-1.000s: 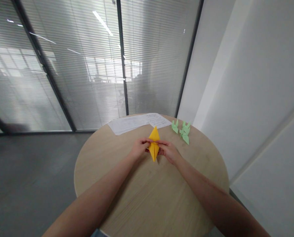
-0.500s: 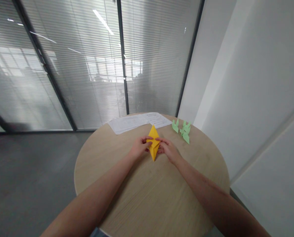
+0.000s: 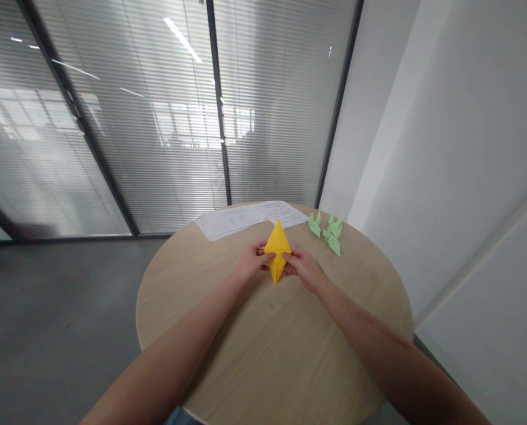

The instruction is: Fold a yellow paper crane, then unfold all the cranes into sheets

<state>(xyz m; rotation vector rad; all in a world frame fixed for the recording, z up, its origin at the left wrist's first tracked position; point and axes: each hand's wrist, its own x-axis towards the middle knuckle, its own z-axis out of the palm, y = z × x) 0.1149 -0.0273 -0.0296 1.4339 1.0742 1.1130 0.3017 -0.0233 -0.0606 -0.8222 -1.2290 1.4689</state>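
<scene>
A yellow folded paper (image 3: pixel 278 241), shaped like a tall diamond, is held up over the table in the middle of the head view. One point of it faces away from me and the other toward me. My left hand (image 3: pixel 253 259) pinches its left corner, thumb on top and fingers behind. On the right corner, my right hand (image 3: pixel 305 268) grips in the same way. Creases run down the lower half of the paper. The fingers behind the paper are partly hidden.
Light green folded paper figures (image 3: pixel 334 233) stand at the table's back right. White printed sheets (image 3: pixel 236 221) lie along the far edge of the round wooden table (image 3: pixel 263 348). Beyond are a glass partition with blinds (image 3: pixel 170 171) and, to the right, a white wall (image 3: pixel 467 147).
The yellow paper now shows a smoother, wider upper face, with both thumbs resting on its front near the side corners. Both hands have stayed in nearly the same place.
</scene>
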